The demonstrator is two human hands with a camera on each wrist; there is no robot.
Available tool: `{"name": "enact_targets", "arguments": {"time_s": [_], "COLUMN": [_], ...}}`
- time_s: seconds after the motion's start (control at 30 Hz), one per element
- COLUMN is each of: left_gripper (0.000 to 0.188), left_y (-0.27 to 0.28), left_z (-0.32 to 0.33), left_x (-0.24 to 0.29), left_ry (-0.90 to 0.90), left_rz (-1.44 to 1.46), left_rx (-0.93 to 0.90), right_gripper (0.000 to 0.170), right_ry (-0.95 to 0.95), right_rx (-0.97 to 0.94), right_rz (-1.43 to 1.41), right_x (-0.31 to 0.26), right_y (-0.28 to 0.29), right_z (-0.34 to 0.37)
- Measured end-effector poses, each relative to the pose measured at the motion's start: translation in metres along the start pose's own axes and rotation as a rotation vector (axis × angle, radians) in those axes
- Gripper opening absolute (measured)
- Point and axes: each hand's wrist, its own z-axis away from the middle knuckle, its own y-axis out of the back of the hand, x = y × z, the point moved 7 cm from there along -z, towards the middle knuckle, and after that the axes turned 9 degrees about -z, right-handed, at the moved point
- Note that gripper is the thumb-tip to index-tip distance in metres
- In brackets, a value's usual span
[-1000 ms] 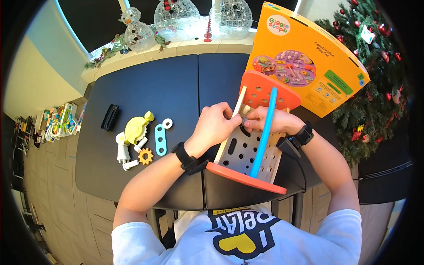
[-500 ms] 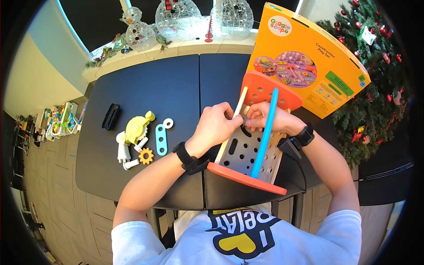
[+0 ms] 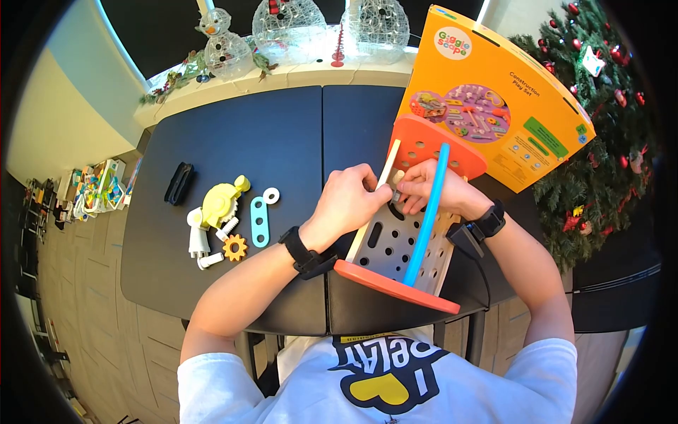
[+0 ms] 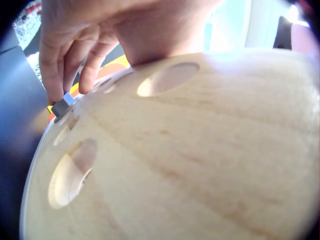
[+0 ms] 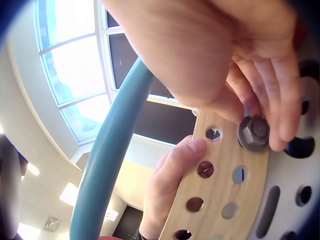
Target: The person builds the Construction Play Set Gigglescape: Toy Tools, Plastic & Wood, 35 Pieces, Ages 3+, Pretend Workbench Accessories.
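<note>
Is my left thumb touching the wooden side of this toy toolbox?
Touching. The right wrist view shows your left thumb lapping over the edge of the wooden side, its tip against the inner face.

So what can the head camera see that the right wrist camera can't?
Only the head view shows the orange gear, the light-up snowmen, the big orange box and the Christmas tree.

Only the right wrist view shows the ceiling lights and, up close, the six sides of the gray nut-like piece.

Both show the blue bar, the wooden side, the gray board with holes, the left hand and the right hand.
</note>
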Motion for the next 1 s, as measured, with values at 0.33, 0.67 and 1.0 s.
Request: {"name": "enact_targets", "arguments": {"time_s": [0.33,0.67,1.0], "left_gripper": [0.036,0.036,0.036], "left_y": [0.0,0.001,0.0], "left_z": [0.001,0.0,-0.001], "left_x": [0.0,0.002,0.001], "left_ry": [0.007,0.023,0.027], "left_rz": [-0.027,-0.025,-0.023], "left_rx": [-0.035,-0.045,-0.047], "right_gripper": [0.055,0.04,0.058], "right_ry": [-0.132,0.067,-0.088], "right_rx": [-0.072,0.051,-0.071], "right_rz": [-0.016,0.071,0.227], "right_x": [0.006,-0.002,0.01], "right_y": [-0.006,0.003,-0.004], "right_z": [0.001,-0.002,-0.006]}}
